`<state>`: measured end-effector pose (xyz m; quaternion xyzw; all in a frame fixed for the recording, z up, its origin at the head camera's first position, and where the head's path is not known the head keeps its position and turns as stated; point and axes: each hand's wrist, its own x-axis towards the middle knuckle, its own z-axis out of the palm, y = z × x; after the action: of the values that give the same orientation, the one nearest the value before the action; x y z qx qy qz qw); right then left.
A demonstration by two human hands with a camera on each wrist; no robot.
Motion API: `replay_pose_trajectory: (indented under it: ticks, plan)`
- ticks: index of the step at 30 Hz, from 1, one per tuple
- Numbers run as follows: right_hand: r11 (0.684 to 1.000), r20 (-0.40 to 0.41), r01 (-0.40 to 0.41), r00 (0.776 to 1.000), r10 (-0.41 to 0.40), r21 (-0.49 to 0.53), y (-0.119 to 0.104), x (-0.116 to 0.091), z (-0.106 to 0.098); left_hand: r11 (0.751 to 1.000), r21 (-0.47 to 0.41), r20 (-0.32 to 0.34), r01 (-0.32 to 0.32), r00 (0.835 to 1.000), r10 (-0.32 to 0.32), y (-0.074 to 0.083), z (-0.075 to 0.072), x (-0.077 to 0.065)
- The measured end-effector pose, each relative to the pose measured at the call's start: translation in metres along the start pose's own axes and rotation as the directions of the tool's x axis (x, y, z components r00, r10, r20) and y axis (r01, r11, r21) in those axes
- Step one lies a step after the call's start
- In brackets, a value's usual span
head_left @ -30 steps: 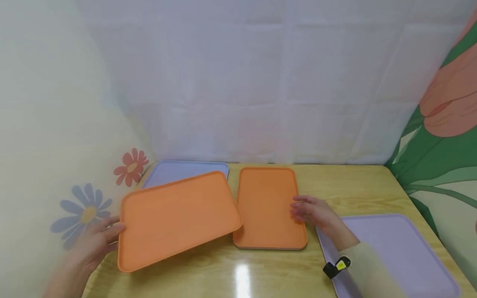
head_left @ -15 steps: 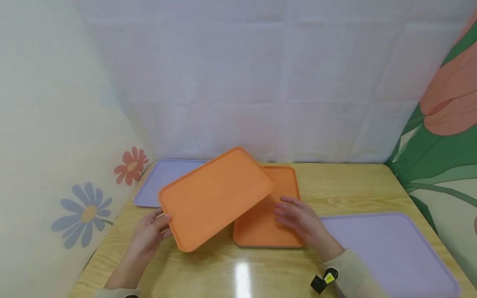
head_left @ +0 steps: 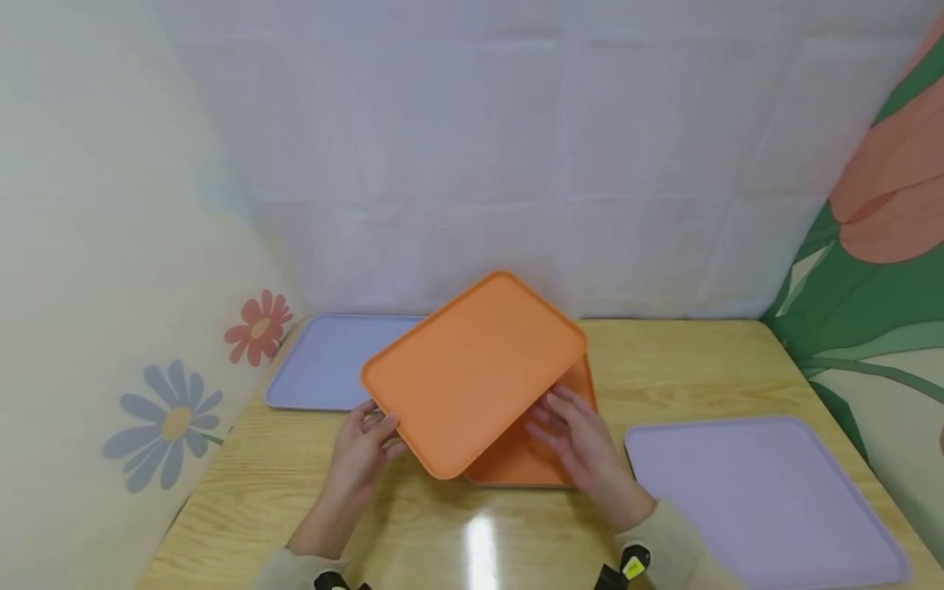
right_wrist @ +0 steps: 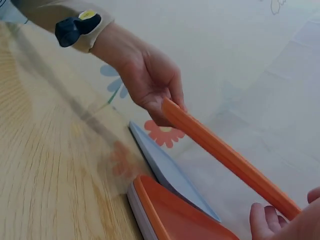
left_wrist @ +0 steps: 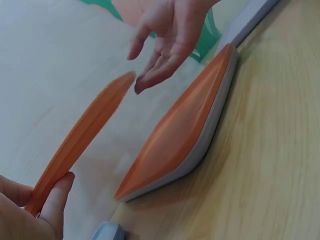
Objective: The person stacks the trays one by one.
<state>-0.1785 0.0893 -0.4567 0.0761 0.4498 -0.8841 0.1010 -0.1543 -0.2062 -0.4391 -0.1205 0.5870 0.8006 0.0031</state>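
The left hand pinches one tilted orange tray, the right hand spreads loose fingers just beside its other end, above a second orange tray between one pale-blue tray at the desk's far-left corner and one lavender tray along its right edge.

We observe a light wood-grain table with rounded far corners and a glossy top, on which a bright streak of reflected light shows near its front. Behind it we record a white sheet with horizontal and vertical creases. On the cream left wall we note painted blue and red flowers; on the right wall, a large pink bloom among green leaves.
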Motion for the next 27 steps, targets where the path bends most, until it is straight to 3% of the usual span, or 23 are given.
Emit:
replay_pose_trajectory:
  ticks: [11, 22, 27]
  plan:
    - [0.999, -0.054, -0.012, 0.998, 0.014, 0.031, 0.003, 0.005, 0.002, 0.998, -0.041, -0.037, -0.042, 0.998, 0.041, -0.02, 0.026, -0.002]
    - [0.999, -0.125, 0.005, 0.992, -0.011, -0.046, 0.004, 0.012, -0.002, 0.998, -0.044, -0.003, -0.05, 0.999, 0.05, -0.031, 0.037, -0.008]
    - [0.997, -0.134, -0.008, 0.991, -0.003, -0.081, -0.002, 0.016, -0.011, 1.0, -0.018, 0.055, -0.002, 0.999, 0.003, -0.035, 0.034, -0.008]
